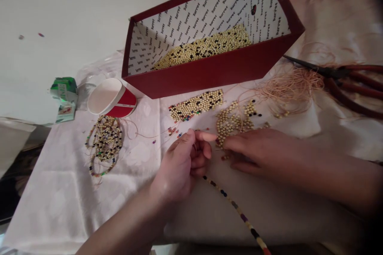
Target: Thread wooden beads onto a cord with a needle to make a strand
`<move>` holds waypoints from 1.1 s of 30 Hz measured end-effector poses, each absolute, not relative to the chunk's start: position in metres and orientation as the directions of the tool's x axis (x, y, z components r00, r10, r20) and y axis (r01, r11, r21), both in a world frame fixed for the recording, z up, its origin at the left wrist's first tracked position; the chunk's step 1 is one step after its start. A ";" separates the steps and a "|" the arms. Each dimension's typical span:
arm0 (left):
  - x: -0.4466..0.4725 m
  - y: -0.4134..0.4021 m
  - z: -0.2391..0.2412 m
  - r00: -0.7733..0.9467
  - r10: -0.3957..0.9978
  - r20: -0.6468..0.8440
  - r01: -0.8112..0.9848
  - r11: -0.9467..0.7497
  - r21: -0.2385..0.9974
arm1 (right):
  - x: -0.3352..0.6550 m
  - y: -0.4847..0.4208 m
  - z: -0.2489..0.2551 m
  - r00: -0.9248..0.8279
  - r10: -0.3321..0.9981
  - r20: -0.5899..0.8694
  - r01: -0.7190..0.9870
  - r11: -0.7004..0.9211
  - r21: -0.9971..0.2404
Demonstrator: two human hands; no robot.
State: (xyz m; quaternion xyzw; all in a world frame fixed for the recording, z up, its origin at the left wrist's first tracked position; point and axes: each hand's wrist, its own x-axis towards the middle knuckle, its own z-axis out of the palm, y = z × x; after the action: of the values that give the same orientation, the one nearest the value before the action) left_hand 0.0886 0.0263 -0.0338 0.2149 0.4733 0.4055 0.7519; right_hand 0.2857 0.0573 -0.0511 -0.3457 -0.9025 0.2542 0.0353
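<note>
My left hand (184, 163) is closed in a pinch on the end of a beaded string (236, 209) that trails down toward the lower right edge. My right hand (257, 149) lies palm down beside it, fingertips together at the edge of a loose pile of cream beads (231, 121), apparently pinching a small bead that I cannot make out. A second pile of cream and coloured beads (196, 105) lies just beyond my left hand.
A dark red box (209, 69) holding many beads stands at the back. A red and white cup (112, 97) and a green carton (64, 89) sit at left. Finished bead strands (104, 141) lie left of my hands. Tangled cord (295, 85) and scissors (347, 77) are at right.
</note>
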 end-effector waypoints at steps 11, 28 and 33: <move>0.088 0.025 -0.032 0.253 0.769 -0.587 -0.331 0.639 0.694 | 0.284 0.056 -0.044 -0.669 0.743 0.023 0.607 0.564 -0.560; 0.087 0.023 -0.033 0.414 0.688 -0.596 -0.279 0.719 0.636 | 0.272 0.050 -0.042 -0.622 0.765 0.167 0.459 0.529 -0.714; 0.085 0.023 -0.035 0.402 0.696 -0.595 -0.283 0.713 0.642 | 0.276 0.051 -0.035 -0.630 0.749 0.203 0.405 0.541 -0.737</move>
State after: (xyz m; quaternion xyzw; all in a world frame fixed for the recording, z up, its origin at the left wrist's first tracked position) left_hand 0.0850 0.0232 -0.0345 0.2270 0.4546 0.3035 0.8060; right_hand 0.2757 0.0507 -0.0352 -0.3441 -0.8390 0.3335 0.2578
